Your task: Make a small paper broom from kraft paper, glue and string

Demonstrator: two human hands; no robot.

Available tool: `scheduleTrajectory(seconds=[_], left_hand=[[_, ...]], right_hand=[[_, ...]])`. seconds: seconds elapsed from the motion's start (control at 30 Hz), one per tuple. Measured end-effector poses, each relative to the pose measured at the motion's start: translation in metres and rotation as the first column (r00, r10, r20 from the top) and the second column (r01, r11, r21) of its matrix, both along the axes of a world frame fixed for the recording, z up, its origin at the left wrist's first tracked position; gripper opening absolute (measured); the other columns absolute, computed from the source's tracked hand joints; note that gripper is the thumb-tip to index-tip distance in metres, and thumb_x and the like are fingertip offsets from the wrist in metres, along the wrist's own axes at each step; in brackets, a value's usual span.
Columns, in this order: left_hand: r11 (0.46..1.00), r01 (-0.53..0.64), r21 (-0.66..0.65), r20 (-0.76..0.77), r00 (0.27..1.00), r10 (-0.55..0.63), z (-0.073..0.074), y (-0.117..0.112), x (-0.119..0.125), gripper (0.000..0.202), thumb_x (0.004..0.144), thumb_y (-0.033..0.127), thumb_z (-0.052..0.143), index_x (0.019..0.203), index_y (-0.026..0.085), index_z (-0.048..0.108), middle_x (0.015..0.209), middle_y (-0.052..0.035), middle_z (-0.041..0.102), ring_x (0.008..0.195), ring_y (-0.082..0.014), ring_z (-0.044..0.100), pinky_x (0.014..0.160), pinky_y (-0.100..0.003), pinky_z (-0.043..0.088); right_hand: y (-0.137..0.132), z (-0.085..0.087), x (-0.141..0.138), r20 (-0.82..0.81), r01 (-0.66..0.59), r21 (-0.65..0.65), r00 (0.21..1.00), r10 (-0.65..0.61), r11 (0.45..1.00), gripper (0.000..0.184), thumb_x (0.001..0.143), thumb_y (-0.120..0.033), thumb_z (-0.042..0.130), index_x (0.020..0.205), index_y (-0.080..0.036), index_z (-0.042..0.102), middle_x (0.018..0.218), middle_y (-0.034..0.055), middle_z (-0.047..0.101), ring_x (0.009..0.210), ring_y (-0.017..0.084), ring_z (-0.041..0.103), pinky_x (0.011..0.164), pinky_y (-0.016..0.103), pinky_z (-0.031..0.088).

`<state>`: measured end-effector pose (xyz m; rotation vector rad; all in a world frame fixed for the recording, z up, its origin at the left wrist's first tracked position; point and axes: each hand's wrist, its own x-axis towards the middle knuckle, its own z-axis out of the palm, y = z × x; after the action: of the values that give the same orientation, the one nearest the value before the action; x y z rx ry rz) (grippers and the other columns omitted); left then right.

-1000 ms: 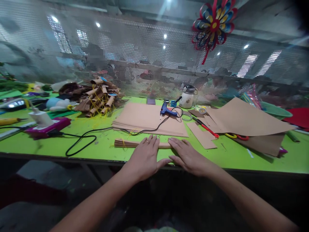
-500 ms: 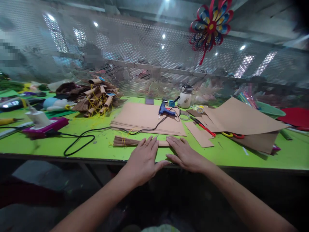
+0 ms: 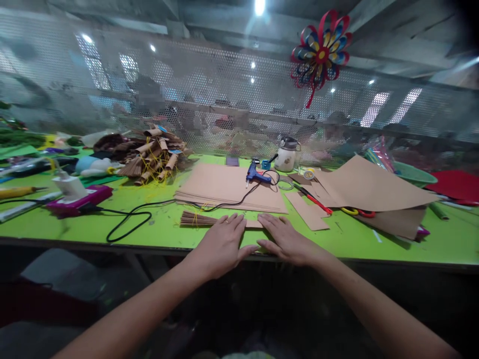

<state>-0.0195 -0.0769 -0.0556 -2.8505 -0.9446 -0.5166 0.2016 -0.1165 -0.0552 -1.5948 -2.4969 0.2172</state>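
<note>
A narrow folded strip of brown kraft paper (image 3: 254, 224) lies along the front of the green table. My left hand (image 3: 223, 245) rests on it with fingers stretched flat. On its right part lie the outstretched fingers of my right hand (image 3: 286, 239). Both palms and thumbs reach over the table's front edge, and the strip's right end is hidden. Left of my left hand is a pleated paper bundle (image 3: 196, 219) with yellow string; where it meets the strip is covered. Just behind the hands lies a stack of brown paper sheets (image 3: 209, 182).
A blue glue gun (image 3: 257, 173) stands on the stack, its black cord running left to a purple power strip (image 3: 80, 199). Rolled paper pieces with yellow strings (image 3: 157, 154) are heaped back left. At right lie a red-handled cutting tool (image 3: 318, 202), larger brown sheets (image 3: 374, 184) and scissors (image 3: 357, 212).
The view has shifted slightly. Both hands stay flat on the strip in nearly the same place, my left thumb drawn back a little from my right hand.
</note>
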Motion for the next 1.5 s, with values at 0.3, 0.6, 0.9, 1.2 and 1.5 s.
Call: scheduleTrajectory(seconds=[0.3,0.6,0.9,1.2,1.5], left_hand=[[1.0,0.029,0.001,0.083,0.996,-0.029,-0.002,0.006,-0.004,0.043,0.098,0.039,0.038,0.125,0.012,0.057,0.132,-0.0157,0.059,0.126,-0.0255,0.051,0.107,-0.043,0.037],[0.977,-0.012,-0.214,-0.019,1.0,0.008,0.024,0.043,-0.001,0.025,0.086,0.022,0.05,0.075,0.021,0.073,0.072,-0.0065,0.073,0.068,-0.0193,0.065,0.064,-0.027,0.044],[0.962,0.054,-0.269,-0.035,0.997,-0.066,0.026,0.064,-0.003,0.019,0.08,0.026,0.059,0.089,0.02,0.076,0.079,-0.0053,0.074,0.066,-0.0166,0.064,0.058,-0.023,0.04],[0.956,0.127,-0.266,-0.113,0.98,-0.162,0.034,0.063,0.002,0.022,0.072,0.011,0.053,0.078,0.02,0.072,0.075,-0.0054,0.07,0.065,-0.0181,0.06,0.056,-0.026,0.035],[0.955,0.135,-0.265,-0.188,0.964,-0.188,0.039,0.074,0.005,0.01,0.072,0.014,0.056,0.074,0.02,0.065,0.069,-0.0005,0.065,0.059,-0.0147,0.056,0.053,-0.024,0.033]], right_hand=[[0.004,-0.015,0.001,-0.09,0.035,0.109,0.996,-0.025,0.993,0.048,0.101,-0.04,0.031,0.14,-0.014,0.042,0.147,0.0152,0.044,0.138,0.027,0.036,0.111,0.056,0.027],[0.025,-0.008,0.0,-0.252,0.071,0.213,0.968,-0.015,0.975,0.025,0.094,-0.026,0.052,0.105,-0.018,0.073,0.111,0.0103,0.072,0.106,0.023,0.062,0.093,0.04,0.048],[0.046,0.013,0.009,-0.138,-0.126,0.152,0.98,0.147,0.98,0.014,0.086,-0.023,0.066,0.093,-0.018,0.077,0.083,0.0061,0.07,0.079,0.017,0.064,0.066,0.025,0.049],[0.052,0.023,0.009,-0.005,-0.247,0.114,0.969,0.249,0.962,0.016,0.088,-0.016,0.06,0.086,-0.016,0.075,0.08,0.0071,0.066,0.074,0.016,0.061,0.064,0.025,0.044],[0.048,0.037,0.002,0.141,-0.252,0.09,0.961,0.238,0.964,0.017,0.089,-0.018,0.056,0.078,-0.014,0.068,0.076,0.0065,0.062,0.072,0.016,0.055,0.063,0.025,0.037]])
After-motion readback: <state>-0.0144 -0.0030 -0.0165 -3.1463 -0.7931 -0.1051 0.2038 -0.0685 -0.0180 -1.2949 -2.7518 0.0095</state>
